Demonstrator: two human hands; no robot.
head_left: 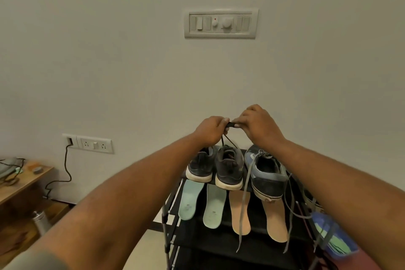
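My left hand and right hand pinch the lace crosswise, straight above its dark shoe.

Black shoe rack: its top shelf carries a pair of dark sneakers, with a blue sneaker just to their right. Two green insoles and two tan insoles lie in front.

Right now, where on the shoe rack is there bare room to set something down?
Only a black strip of the rack, in front of the mint insoles. The grey shoes and blue shoe fill the back, tan insoles the middle; grey laces drape the right.
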